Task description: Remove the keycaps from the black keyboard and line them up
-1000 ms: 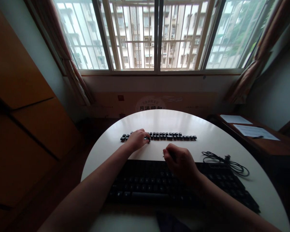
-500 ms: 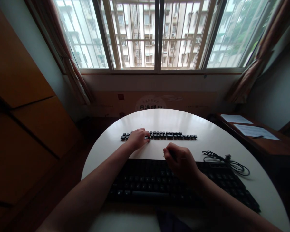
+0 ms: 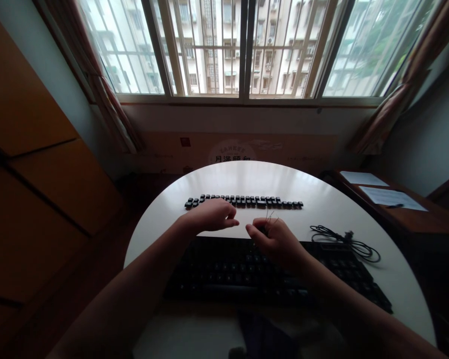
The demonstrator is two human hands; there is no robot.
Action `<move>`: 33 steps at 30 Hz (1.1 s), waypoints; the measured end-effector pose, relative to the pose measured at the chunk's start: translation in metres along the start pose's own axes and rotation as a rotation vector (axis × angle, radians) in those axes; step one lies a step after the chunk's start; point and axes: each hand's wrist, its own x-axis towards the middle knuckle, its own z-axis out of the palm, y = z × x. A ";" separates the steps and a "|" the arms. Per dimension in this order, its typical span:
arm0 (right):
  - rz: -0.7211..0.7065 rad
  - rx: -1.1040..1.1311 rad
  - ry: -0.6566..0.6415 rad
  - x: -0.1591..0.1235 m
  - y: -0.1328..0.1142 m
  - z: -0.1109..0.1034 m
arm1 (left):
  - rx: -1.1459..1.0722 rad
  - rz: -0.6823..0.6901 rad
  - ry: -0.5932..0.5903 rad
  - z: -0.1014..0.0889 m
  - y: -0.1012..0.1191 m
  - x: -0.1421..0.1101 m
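My left hand [image 3: 213, 214] hovers in front of a line of loose black keycaps [image 3: 262, 202], partly covering them. Its fingers are bent, with a gap between thumb and forefinger and nothing visible in it. My right hand [image 3: 275, 235] is closed over the back edge of a black keyboard [image 3: 224, 290]. Thin wire prongs stick up from its fist, looking like those of a wire keycap puller [image 3: 271, 216]; the grip of the tool is hidden by the fingers. Both forearms hide parts of the keyboard, whose upper left area looks dark and without caps.
A coiled black cable [image 3: 361, 248] lies at the right behind the keyboard on the round white table [image 3: 157, 224]. Papers [image 3: 392, 198] and a pen rest on a brown desk [image 3: 362, 214] to the right. A dark purple thing [image 3: 265, 336] shows at the near edge.
My left hand has come away from the keycap row, toward my right hand. The right hand has turned so that the wire prongs now point upward. The view has tilted slightly down.
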 end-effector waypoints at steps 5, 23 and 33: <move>-0.023 -0.014 -0.002 0.002 0.007 0.006 | -0.031 -0.006 -0.110 0.010 0.000 0.004; 0.108 0.045 -0.070 0.003 0.008 0.009 | -0.195 -0.049 -0.310 0.022 -0.007 0.011; 0.129 0.021 -0.149 0.001 0.006 0.010 | -0.233 -0.078 -0.337 0.024 -0.011 0.012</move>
